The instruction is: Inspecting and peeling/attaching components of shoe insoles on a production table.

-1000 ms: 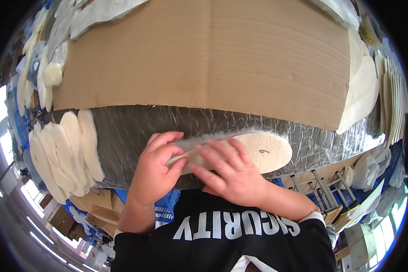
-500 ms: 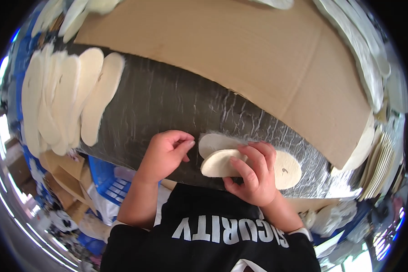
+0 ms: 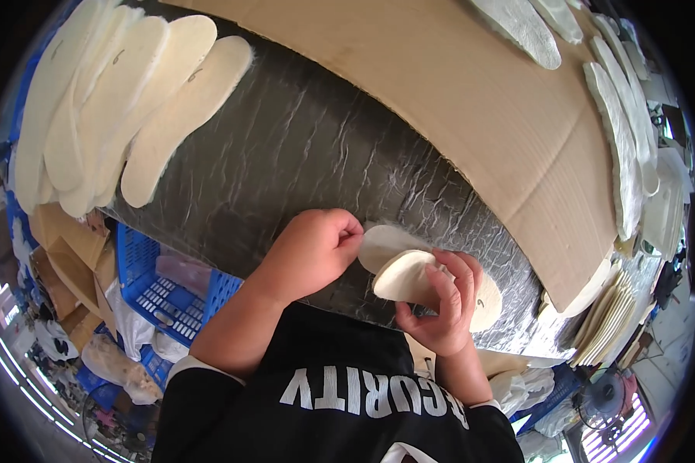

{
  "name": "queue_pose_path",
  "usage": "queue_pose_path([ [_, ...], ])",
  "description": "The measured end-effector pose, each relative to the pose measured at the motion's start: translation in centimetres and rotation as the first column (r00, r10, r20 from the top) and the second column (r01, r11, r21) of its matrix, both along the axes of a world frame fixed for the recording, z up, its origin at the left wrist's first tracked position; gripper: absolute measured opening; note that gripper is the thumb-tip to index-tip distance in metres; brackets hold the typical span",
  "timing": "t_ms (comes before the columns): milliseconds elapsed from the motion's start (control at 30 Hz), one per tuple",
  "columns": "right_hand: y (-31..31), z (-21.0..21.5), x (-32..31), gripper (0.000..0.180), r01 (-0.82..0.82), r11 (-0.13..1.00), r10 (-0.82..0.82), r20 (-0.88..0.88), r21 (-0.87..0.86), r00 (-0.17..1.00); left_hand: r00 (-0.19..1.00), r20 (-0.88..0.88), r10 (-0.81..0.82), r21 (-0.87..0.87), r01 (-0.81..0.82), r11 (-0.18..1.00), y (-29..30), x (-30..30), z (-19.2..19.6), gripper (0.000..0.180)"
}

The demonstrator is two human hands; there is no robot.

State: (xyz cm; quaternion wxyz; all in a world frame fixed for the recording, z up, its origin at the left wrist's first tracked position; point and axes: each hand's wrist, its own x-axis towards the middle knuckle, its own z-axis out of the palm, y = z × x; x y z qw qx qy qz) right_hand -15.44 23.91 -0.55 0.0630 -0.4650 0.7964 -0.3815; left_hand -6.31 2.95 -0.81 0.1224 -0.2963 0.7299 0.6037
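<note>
My right hand [image 3: 444,305] grips a cream felt insole [image 3: 404,276], thumb below and fingers over it, its near end curled up off the table. Behind and under it lies a paler insole [image 3: 384,241] with a fuzzy edge, flat on the dark table. Another cream part bearing a small dark mark [image 3: 488,301] shows to the right of my fingers; whether it belongs to the held insole is hidden. My left hand [image 3: 326,243] is closed, its fingertips pinched together at the left end of the paler insole. Anything between those fingertips is too small to make out.
Several cream insoles [image 3: 143,100] lie overlapping at the far left. A large cardboard sheet [image 3: 440,85] covers the table's far side, with white fleecy pieces [image 3: 614,147] along its right. Stacked insoles [image 3: 604,320] stand at the right edge. A blue basket [image 3: 158,289] sits below the table's left edge.
The view has shifted and turned. My left hand has come closer to the paler insole's end, its fingers more tightly closed. My right hand keeps its hold on the cream insole.
</note>
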Motion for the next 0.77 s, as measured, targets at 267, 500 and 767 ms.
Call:
queue_pose_path([
  [267, -0.1, 0.5, -0.2, 0.071, 0.002, 0.994, -0.002, -0.006, 0.110, 1.000, 1.000, 0.002, -0.002, 0.214, 0.001, 0.977, -0.4, -0.4, -0.2, 0.007],
  [500, -0.2, 0.3, -0.2, 0.072, 0.004, 0.992, -0.004, -0.001, 0.122, 1.000, 0.999, -0.045, 0.012, 0.352, 0.005, 0.936, -0.6, -0.5, 0.4, 0.005],
  [767, -0.2, -0.1, 0.0, 0.073, 0.008, 0.992, -0.011, 0.019, 0.125, 1.000, 1.000, -0.028, -0.008, 0.386, 0.018, 0.922, -0.6, -0.4, 0.8, 0.007],
])
